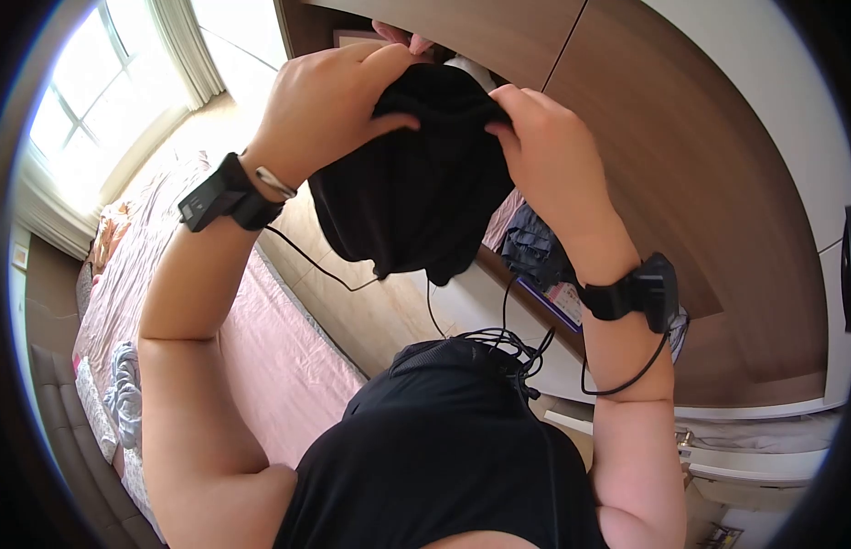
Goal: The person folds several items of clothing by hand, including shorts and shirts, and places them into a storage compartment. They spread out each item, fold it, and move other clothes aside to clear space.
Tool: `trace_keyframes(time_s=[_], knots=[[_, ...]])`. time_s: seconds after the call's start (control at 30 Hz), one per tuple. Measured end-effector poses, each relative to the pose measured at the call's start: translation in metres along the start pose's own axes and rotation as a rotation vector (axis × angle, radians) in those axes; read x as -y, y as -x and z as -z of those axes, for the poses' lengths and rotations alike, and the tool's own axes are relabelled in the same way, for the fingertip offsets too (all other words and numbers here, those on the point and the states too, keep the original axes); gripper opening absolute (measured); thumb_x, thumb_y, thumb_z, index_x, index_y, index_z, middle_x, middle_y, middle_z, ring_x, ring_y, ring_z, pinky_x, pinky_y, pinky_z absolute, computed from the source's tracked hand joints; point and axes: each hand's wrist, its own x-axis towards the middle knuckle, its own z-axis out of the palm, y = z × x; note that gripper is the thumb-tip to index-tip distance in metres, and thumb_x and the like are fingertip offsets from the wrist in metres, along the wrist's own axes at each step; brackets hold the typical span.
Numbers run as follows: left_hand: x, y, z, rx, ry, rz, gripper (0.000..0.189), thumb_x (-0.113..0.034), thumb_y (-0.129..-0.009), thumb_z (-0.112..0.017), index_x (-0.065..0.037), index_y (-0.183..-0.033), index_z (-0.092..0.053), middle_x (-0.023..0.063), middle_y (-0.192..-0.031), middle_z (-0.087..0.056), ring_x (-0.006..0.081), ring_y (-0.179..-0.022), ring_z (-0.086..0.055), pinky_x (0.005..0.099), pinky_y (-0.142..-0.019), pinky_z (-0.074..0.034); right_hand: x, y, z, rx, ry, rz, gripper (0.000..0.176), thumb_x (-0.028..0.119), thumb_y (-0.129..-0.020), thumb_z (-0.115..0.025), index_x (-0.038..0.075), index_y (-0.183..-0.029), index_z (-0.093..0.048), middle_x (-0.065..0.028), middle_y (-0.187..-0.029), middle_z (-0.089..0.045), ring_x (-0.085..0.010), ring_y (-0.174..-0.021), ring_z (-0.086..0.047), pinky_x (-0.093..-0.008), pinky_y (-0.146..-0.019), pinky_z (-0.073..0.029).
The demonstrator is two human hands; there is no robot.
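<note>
A black cloth garment (pixel 407 197) hangs bunched in front of me, raised between both hands. Its exact kind cannot be made out. My left hand (pixel 338 105) grips its upper left edge, with the thumb over the front of the cloth. At the upper right edge, my right hand (pixel 549 133) pinches the fabric between thumb and fingers. The lower part dangles free in folds. Behind it, the cloth hides part of an open wardrobe compartment.
Brown wardrobe doors (pixel 690 183) rise on the right. Dark folded clothes (pixel 532 247) lie on a low shelf beside a booklet (pixel 564 300). A bed with a pink sheet (pixel 279 357) stands at left. Black cables (pixel 517 343) run from my wrists to my waist.
</note>
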Motion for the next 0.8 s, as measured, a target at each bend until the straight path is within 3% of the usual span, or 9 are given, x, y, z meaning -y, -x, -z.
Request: trace_keyframes(time_s=[0.13, 0.2, 0.27, 0.33, 0.37, 0.53, 0.6, 0.63, 0.8], knots=[[-0.01, 0.001, -0.031, 0.123, -0.176, 0.179, 0.033, -0.013, -0.079, -0.076, -0.007, -0.104, -0.055, 0.011, -0.102, -0.07, 0.0355, -0.086, -0.068, 0.045, -0.068, -0.053, 0.01, 0.0, -0.022, 0.195, -0.002, -0.23, 0.026, 0.007, -0.087, -0.07, 0.0, -0.112, -0.066, -0.0233, -0.101, -0.07, -0.0426, -0.09, -0.068, -0.046, -0.08, -0.055], [-0.015, 0.003, -0.043, 0.268, 0.193, 0.525, 0.028, -0.009, -0.084, -0.07, -0.006, -0.108, -0.056, 0.0184, -0.103, -0.068, 0.0369, -0.088, -0.068, 0.0406, -0.07, -0.055, 0.01, 0.002, -0.029, 0.229, -0.072, -0.31, 0.028, 0.009, -0.087, -0.071, 0.0, -0.113, -0.066, -0.0239, -0.101, -0.07, -0.0412, -0.089, -0.069, -0.045, -0.081, -0.055], [-0.008, 0.016, -0.064, 0.208, 0.365, 0.559, 0.027, -0.008, -0.088, -0.066, -0.004, -0.114, -0.058, 0.0181, -0.103, -0.069, 0.0307, -0.088, -0.07, 0.0339, -0.075, -0.056, 0.002, 0.011, -0.046, 0.316, -0.426, -0.41, 0.04, 0.019, -0.09, -0.07, -0.004, -0.121, -0.061, -0.0288, -0.107, -0.07, -0.04, -0.095, -0.071, -0.0436, -0.082, -0.057], [-0.017, 0.02, -0.066, 0.169, 1.264, 0.971, 0.033, -0.012, -0.093, -0.066, -0.003, -0.123, -0.058, 0.0118, -0.104, -0.069, 0.02, -0.091, -0.069, 0.0296, -0.08, -0.055, -0.005, 0.019, -0.069, 0.312, -0.723, -0.549, 0.046, 0.024, -0.091, -0.071, -0.006, -0.123, -0.059, -0.0258, -0.107, -0.072, -0.0346, -0.095, -0.072, -0.04, -0.082, -0.057], [-0.011, 0.025, -0.073, 0.233, 1.29, 1.018, 0.037, -0.014, -0.096, -0.063, -0.001, -0.13, -0.057, 0.0057, -0.108, -0.067, 0.0126, -0.097, -0.064, 0.0271, -0.084, -0.053, -0.007, 0.022, -0.078, 0.292, -1.017, -0.688, 0.052, 0.029, -0.092, -0.073, -0.007, -0.125, -0.058, -0.0228, -0.107, -0.073, -0.0292, -0.095, -0.073, -0.0364, -0.082, -0.057], [-0.035, 0.042, -0.062, 0.248, 1.394, 0.89, 0.047, -0.016, -0.099, -0.056, -0.001, -0.143, -0.049, 0.0074, -0.121, -0.063, 0.0138, -0.11, -0.061, 0.0284, -0.096, -0.049, 0.017, 0.011, -0.052, 0.278, -0.916, -0.611, 0.073, 0.045, -0.085, -0.083, -0.01, -0.125, -0.055, -0.0154, -0.108, -0.071, -0.0203, -0.1, -0.071, -0.0301, -0.084, -0.056], [-0.024, 0.066, -0.08, 0.26, 1.915, 0.824, 0.056, -0.021, -0.098, -0.053, 0.002, -0.148, -0.043, 0.0108, -0.132, -0.06, 0.0183, -0.123, -0.057, 0.032, -0.108, -0.041, 0.009, 0.01, -0.047, 0.325, -0.88, -0.634, 0.072, 0.037, -0.08, -0.089, -0.008, -0.125, -0.055, -0.0146, -0.106, -0.072, -0.0182, -0.099, -0.07, -0.0311, -0.083, -0.057], [-0.024, 0.071, -0.084, 0.279, 1.865, 0.708, 0.059, -0.025, -0.098, -0.051, 0.004, -0.149, -0.044, 0.014, -0.142, -0.057, 0.0222, -0.134, -0.051, 0.0357, -0.117, -0.032, 0.005, 0.01, -0.045, 0.352, -0.868, -0.677, 0.06, 0.021, -0.079, -0.088, -0.005, -0.123, -0.057, -0.0116, -0.103, -0.071, -0.0147, -0.096, -0.069, -0.0309, -0.082, -0.057], [-0.038, 0.077, -0.068, 0.345, 1.655, 0.54, 0.054, -0.026, -0.096, -0.056, 0.003, -0.142, -0.055, 0.0135, -0.145, -0.056, 0.0219, -0.135, -0.051, 0.039, -0.115, -0.035, -0.015, 0.022, -0.037, 0.367, -0.901, -0.492, 0.044, 0.003, -0.079, -0.071, 0.0, -0.121, -0.059, -0.0074, -0.097, -0.07, -0.0112, -0.087, -0.066, -0.0277, -0.076, -0.054]])
